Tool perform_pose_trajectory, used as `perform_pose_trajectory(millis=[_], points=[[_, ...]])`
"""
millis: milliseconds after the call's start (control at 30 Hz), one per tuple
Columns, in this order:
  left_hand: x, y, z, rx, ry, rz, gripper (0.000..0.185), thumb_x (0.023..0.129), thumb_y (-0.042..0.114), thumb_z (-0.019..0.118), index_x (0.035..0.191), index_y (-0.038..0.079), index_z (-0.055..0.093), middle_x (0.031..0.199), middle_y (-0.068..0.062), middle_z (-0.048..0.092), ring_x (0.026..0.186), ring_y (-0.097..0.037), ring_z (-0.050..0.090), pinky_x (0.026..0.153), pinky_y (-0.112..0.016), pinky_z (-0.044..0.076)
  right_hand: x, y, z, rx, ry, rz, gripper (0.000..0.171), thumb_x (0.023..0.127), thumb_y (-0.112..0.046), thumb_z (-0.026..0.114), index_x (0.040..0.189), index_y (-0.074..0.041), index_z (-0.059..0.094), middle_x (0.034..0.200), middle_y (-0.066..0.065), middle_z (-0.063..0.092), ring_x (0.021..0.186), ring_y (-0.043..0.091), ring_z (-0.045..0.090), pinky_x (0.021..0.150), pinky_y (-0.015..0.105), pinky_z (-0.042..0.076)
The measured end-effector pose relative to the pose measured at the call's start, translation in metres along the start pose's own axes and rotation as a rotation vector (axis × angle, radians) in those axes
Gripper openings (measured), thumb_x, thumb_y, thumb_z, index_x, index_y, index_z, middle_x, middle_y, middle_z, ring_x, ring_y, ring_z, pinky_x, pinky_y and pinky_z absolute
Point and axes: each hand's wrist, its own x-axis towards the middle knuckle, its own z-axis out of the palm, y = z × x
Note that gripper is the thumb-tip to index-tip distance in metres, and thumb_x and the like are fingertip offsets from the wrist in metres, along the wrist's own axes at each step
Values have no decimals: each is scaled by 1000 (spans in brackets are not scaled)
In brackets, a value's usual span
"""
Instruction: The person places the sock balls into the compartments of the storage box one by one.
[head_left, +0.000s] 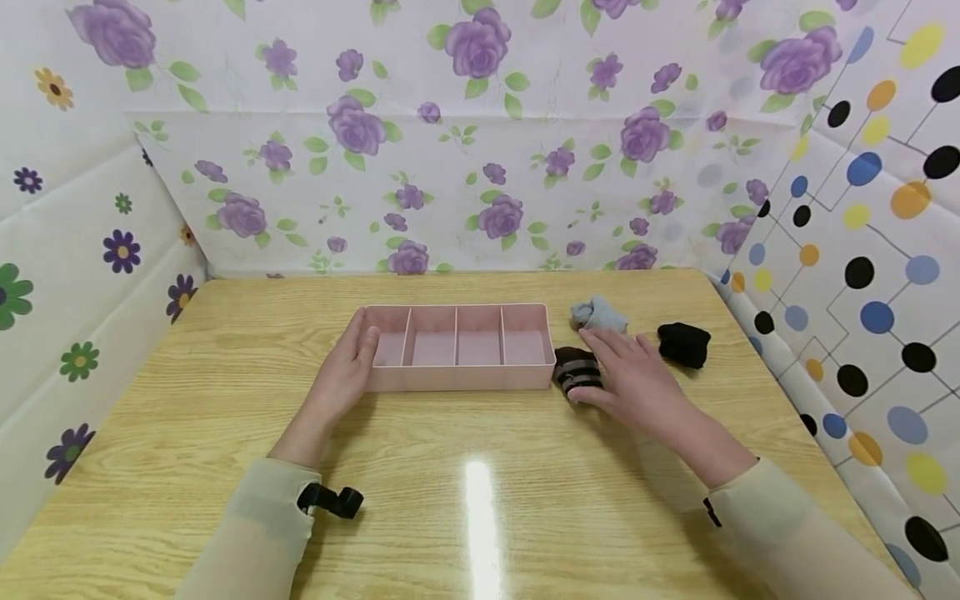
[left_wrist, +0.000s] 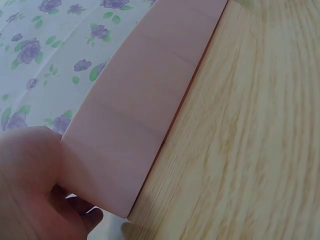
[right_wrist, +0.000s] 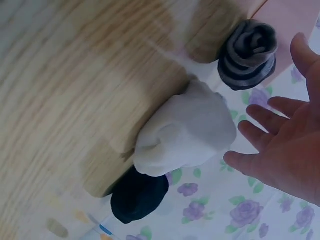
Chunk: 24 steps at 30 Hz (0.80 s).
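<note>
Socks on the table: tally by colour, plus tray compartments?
Striped dark sock roll: 1
Grey sock roll: 1
Black sock roll: 1
Total socks: 3
Pink tray: 1, with 4 compartments, all holding nothing

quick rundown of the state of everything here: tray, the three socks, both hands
pink tray: upright on the table, all four compartments empty
striped sock: rolled up, on the table beside the tray's right end
grey sock: rolled up, lying loose, untouched
black sock: rolled up, lying loose, untouched
left hand: fingers relaxed against the tray's left end
right hand: fingers spread, hovering over the striped sock, no grip yet
</note>
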Motion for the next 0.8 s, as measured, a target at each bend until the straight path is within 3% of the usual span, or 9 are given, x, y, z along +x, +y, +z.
perform_pose_trajectory(millis=[367,800], points=[[3,-5,2,9,2,3,80,119,57,24,178,6,6,181,-25,15,166,-47,15,136,-61,14,7,10,9,55,-29,-40,90,98,-50,82,167,-4,47,165,26,49,155,49,42,127,76,23],[3,-6,-1,3,4,21,67,123,37,27,177,3,10,181,-24,16,167,-45,15,136,-59,14,13,15,15,47,-49,-53,85,99,-46,84,164,-4,50,158,25,57,149,45,51,128,74,24]])
